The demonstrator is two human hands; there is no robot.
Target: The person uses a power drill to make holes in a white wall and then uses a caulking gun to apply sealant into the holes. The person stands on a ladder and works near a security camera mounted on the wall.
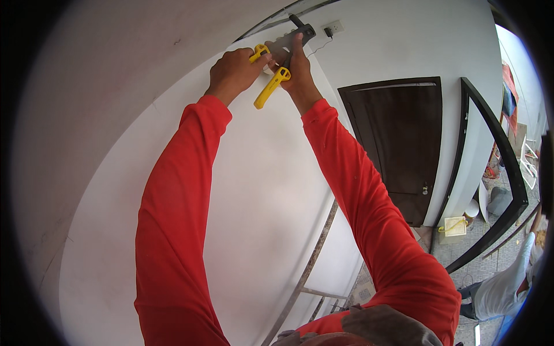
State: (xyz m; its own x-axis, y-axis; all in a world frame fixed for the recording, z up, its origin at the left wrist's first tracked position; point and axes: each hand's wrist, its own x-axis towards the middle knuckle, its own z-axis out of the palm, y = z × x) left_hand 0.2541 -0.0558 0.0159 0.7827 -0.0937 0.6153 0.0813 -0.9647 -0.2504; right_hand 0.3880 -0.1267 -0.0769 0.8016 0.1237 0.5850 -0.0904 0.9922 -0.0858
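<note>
High in the view, both red-sleeved arms reach up to a dark tool with yellow handles [270,87], near a metal channel [270,22] along the top edge of the wall. My left hand [234,74] is closed around the upper yellow handle, its fingertips partly hidden. My right hand [299,76] grips the tool's dark body [300,34], thumb pointing up along it, and the lower yellow handle hangs down beside it. Just right of the tool, a black plug [328,31] with a thin cord sits in a white wall outlet [338,25].
A brown door [395,144] and a black frame [511,213] stand to the right. A metal scaffold rail [314,254] runs below my arms. On the tiled floor are a pale container [455,226] and other clutter. A co-worker in a white top [496,291] is at lower right.
</note>
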